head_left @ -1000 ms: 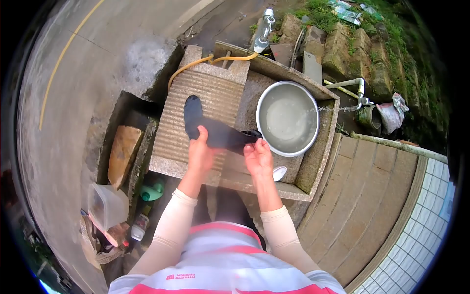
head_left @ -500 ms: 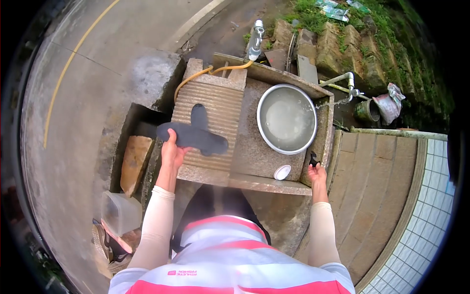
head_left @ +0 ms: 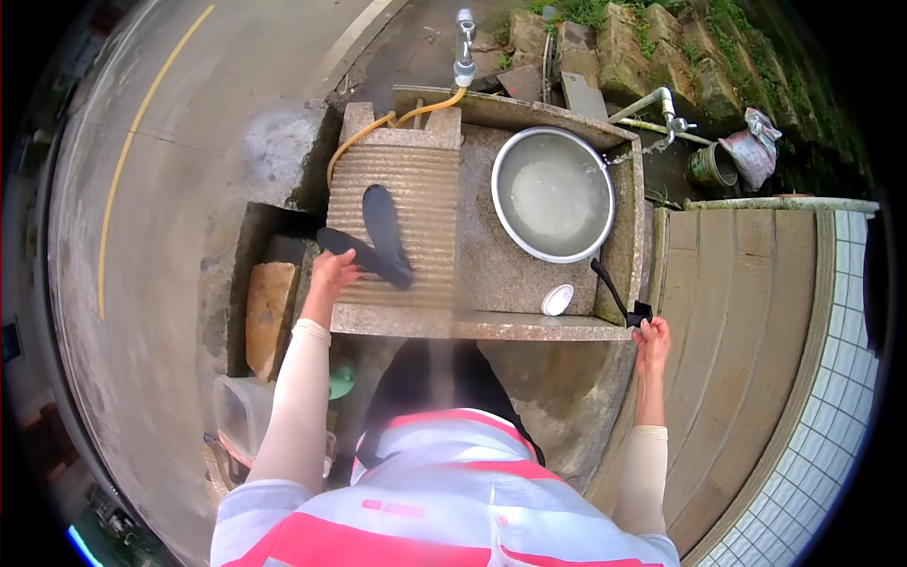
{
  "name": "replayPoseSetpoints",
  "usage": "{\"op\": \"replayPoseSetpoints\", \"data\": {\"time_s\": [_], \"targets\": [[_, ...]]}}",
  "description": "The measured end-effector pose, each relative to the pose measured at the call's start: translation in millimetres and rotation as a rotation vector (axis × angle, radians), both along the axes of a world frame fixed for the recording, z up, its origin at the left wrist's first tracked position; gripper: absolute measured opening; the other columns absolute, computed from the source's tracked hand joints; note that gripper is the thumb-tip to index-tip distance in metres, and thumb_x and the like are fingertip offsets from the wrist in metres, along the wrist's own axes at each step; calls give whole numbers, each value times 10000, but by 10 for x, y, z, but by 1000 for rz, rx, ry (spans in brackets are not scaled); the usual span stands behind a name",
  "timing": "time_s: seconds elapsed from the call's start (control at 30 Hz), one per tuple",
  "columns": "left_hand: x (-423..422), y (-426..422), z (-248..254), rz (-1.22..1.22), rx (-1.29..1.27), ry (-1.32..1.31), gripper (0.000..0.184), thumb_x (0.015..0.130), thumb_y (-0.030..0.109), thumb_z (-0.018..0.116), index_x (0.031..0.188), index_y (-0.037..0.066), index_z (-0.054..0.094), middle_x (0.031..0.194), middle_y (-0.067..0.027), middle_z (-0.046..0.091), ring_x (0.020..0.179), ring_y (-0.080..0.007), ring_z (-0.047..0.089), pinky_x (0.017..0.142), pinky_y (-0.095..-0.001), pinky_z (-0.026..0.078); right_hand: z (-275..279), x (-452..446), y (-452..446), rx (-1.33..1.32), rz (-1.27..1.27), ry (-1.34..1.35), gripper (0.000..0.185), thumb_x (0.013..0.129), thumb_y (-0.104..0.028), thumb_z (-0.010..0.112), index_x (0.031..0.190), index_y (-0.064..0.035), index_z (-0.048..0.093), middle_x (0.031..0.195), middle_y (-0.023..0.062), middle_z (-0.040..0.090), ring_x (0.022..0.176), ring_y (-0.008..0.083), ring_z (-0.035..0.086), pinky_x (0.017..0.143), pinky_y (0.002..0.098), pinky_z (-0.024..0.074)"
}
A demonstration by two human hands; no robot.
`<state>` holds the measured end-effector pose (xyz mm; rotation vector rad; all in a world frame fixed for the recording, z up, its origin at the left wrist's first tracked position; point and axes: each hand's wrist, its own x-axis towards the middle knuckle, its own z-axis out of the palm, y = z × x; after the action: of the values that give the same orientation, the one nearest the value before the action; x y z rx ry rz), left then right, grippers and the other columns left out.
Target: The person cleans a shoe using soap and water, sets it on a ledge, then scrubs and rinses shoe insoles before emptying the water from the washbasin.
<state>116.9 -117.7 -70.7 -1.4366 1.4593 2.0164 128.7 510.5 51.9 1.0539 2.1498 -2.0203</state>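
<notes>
- The slanting dark pad (head_left: 357, 251) lies over the ribs of the stone slab (head_left: 430, 236), its outer end past the slab's left edge, its inner end meeting the upright dark pad (head_left: 381, 219).
- The left hand (head_left: 331, 276) has that slanting pad pinched near the outer end, thumb above; how firmly, I can't tell from here.
- The right hand (head_left: 653, 342) grips a black strap (head_left: 614, 286) by its wider end, at the sink's (head_left: 529, 333) right front corner; the thin tail slopes up toward the metal basin (head_left: 510, 180).
- To handle these well, I'd keep the pad's overhanging end supported, so it doesn't slip off the slab, and hold the strap securely, its tail free of the rim.
- Both arms reach forward and spread wide, left hand at the slab's edge, right hand out by the corner, fingers bent upward around the strap.
- Beyond, water runs from the tap (head_left: 674, 124) into the basin; a white oval item (head_left: 557, 300) sits near the sink's front wall.
</notes>
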Motion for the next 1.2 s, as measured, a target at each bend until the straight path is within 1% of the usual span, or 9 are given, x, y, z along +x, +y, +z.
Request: {"op": "replayPoseSetpoints", "data": {"time_s": [0.07,0.23,0.4,0.6,0.8,1.0,1.1,1.13,1.2], "targets": [[171,-61,-92,41,-133,10,636,775,152,728,1236,-103,370,942,-164,578,805,-220,609,575,-311,539,181,60,19,76,9,7,131,825,-45,638,869,-132,551,802,-43,581,740,65,558,615,216,464],[824,-387,-372,74,-126,96,374,862,211,639,1161,43,488,920,-61,594,840,-188,606,695,-302,519,323,261,662,213,-4,-21,105,817,-92,647,874,-136,571,791,-64,576,729,49,532,630,220,433],[1468,-16,-359,110,-229,79,395,853,215,647,1159,16,495,956,-85,591,898,-245,604,738,-357,518,563,556,1557,236,12,-34,106,822,-117,656,892,-122,577,804,-45,623,719,49,560,601,214,448],[1641,1826,-110,-40,-226,17,404,860,244,630,1172,15,513,988,-117,619,834,-245,627,657,-314,519,586,858,2830,159,38,50,133,781,-55,666,870,-87,573,717,-22,604,634,60,543,577,229,435],[1266,3954,356,-572,-270,16,298,909,239,566,1119,27,567,920,-81,635,749,-164,629,587,-278,518,430,921,3791,499,208,80,194,737,-53,676,893,-42,562,709,29,619,650,137,587,613,292,467],[1278,4967,397,-835,-317,20,251,891,160,579,1081,-3,598,849,-81,651,712,-153,637,564,-273,508,231,480,4527,470,362,78,169,752,-89,676,905,-34,628,830,99,672,763,186,640,686,313,493],[1374,5300,282,-860,-277,-50,265,890,157,586,1088,-18,590,845,-90,652,697,-157,639,550,-277,509,380,117,4556,639,387,152,141,767,-21,673,902,-7,636,763,33,627,709,110,576,635,265,470],[1394,5404,217,-855,-272,-60,268,891,155,585,1091,-23,587,843,-91,652,687,-158,638,551,-278,511,347,-60,4625,742,471,237,140,766,-51,674,897,-12,642,745,70,620,723,188,597,650,313,479],[1381,5664,72,-771,-251,-73,248,893,139,577,1077,-26,590,836,-91,651,683,-161,639,548,-281,513,343,-498,4737,851,643,323,120,757,-63,675,865,-20,646,750,93,612,733,238,594,668,341,476]]}}
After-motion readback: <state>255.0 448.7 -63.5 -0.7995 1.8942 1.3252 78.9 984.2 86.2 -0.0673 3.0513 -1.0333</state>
